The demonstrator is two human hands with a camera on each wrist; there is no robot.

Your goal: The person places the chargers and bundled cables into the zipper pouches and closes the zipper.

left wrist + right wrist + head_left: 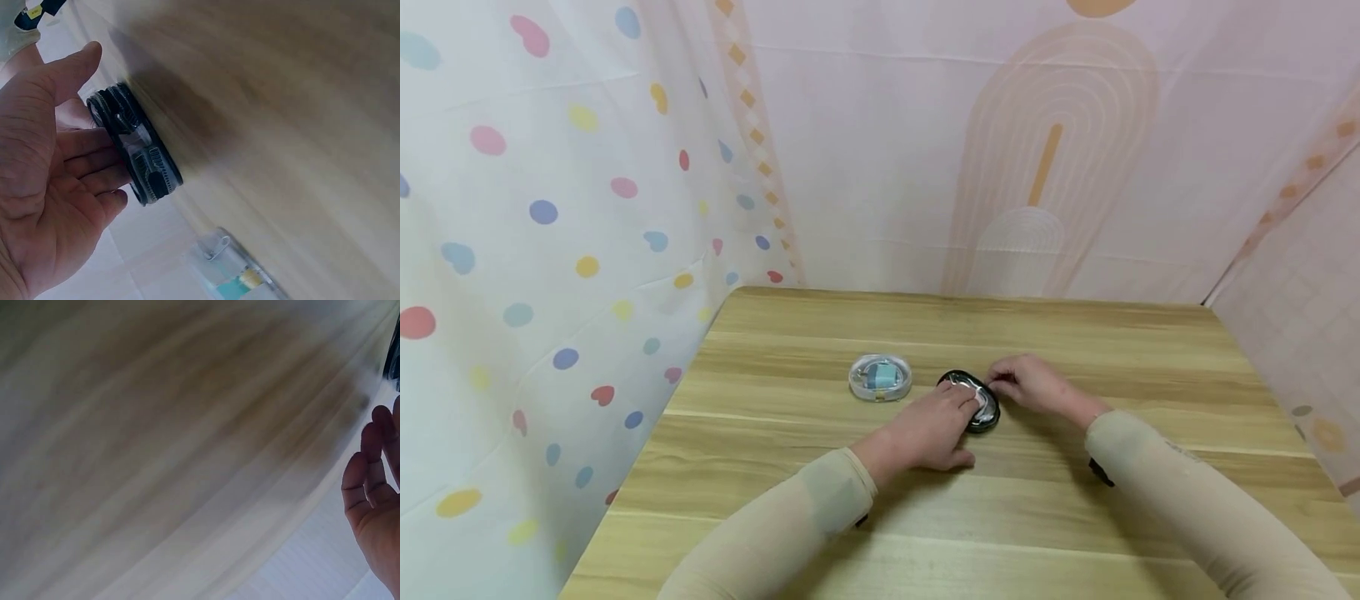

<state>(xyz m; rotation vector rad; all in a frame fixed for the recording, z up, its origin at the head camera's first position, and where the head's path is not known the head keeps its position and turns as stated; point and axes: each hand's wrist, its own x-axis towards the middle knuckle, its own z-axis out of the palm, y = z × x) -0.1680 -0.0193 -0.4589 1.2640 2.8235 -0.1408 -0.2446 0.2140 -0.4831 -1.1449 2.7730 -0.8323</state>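
Observation:
A small black-edged zip case [991, 417] with a clear top and a white cable inside lies on the wooden table [1075, 533]. Straight fingers of my left hand [936, 425] rest on its top, the thumb held apart. The left wrist view shows the side of the zip case [142, 150], with zipper teeth along it. My right hand [1033, 382] has bent fingers, its fingertips at the case's far right edge. Whether they pinch anything there is hidden. In the right wrist view, fingers of the right hand [375, 494] are loosely bent near the case's black edge [394, 359].
Left of the zip case sits a clear oval case [855, 388] holding a light blue charger [883, 375] and a cable. A dotted curtain [587, 208] hangs along the table's left side, and a pink patterned curtain [865, 167] behind it.

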